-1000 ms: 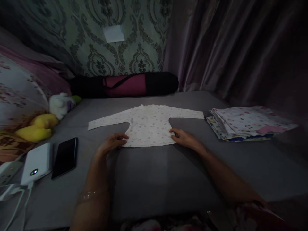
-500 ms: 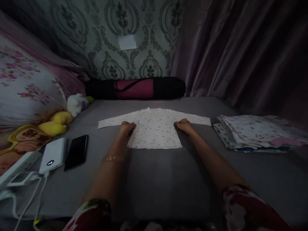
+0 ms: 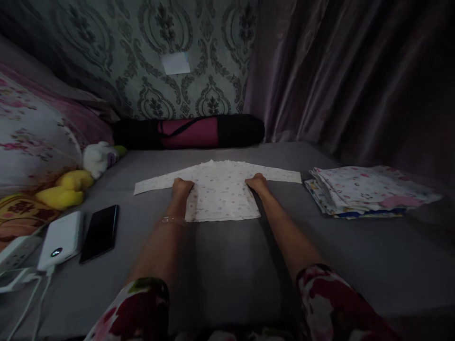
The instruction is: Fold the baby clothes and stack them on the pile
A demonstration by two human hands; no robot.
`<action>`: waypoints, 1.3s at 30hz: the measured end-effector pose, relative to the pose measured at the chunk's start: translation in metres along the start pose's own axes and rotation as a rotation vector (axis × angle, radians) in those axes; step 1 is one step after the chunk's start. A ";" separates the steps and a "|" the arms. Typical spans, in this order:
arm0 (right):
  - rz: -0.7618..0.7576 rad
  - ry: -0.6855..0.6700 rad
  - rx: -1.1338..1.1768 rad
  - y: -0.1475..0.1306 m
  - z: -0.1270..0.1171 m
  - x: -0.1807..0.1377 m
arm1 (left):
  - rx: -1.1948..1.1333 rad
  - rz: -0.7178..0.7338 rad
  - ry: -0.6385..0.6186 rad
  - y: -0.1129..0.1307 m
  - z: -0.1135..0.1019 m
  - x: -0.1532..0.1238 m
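A small white long-sleeved shirt (image 3: 222, 194) with a fine print lies spread on the grey bed sheet (image 3: 227, 265), both sleeves stretched out sideways and the hem toward me. My left hand (image 3: 182, 188) is closed on its left side edge, just under the sleeve. On the opposite side edge, my right hand (image 3: 258, 183) grips the cloth below the other sleeve. Fingertips of both hands are partly hidden at the fabric.
Folded printed clothes (image 3: 369, 189) are stacked at the right. Along the left lie a black phone (image 3: 100, 233), a white power bank (image 3: 62, 240), a power strip (image 3: 17, 253) with cables, and plush toys (image 3: 99, 158). A black and pink long bag (image 3: 192, 132) rests against the wall.
The view has turned slightly right, so everything sits further left. My right hand has shifted slightly inward on the shirt's side; both hands remain at its edges.
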State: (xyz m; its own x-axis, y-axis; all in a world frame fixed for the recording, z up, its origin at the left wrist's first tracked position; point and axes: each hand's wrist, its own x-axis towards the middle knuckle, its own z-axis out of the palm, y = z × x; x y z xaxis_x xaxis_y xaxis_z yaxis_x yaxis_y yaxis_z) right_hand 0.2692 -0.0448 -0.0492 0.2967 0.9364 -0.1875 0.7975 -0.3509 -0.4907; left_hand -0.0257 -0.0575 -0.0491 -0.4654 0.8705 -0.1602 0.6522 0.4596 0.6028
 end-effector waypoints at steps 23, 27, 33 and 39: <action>-0.200 0.172 -0.141 -0.006 0.015 -0.046 | 0.315 0.158 0.203 0.008 0.021 -0.024; -0.322 0.160 -0.312 0.003 0.017 -0.043 | 0.466 0.295 0.189 -0.006 0.021 -0.018; -0.313 0.123 -0.369 0.003 0.007 -0.040 | 0.474 0.352 0.109 -0.011 0.005 -0.022; -0.522 0.174 -0.427 -0.018 0.009 -0.060 | 0.526 0.386 0.242 0.019 0.006 -0.038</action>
State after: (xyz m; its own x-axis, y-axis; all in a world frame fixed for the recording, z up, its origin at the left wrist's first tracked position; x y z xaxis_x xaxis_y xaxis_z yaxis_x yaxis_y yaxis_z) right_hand 0.2319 -0.0944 -0.0368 -0.1307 0.9816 0.1390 0.9849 0.1445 -0.0949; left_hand 0.0077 -0.0809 -0.0362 -0.2220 0.9532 0.2051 0.9728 0.2022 0.1133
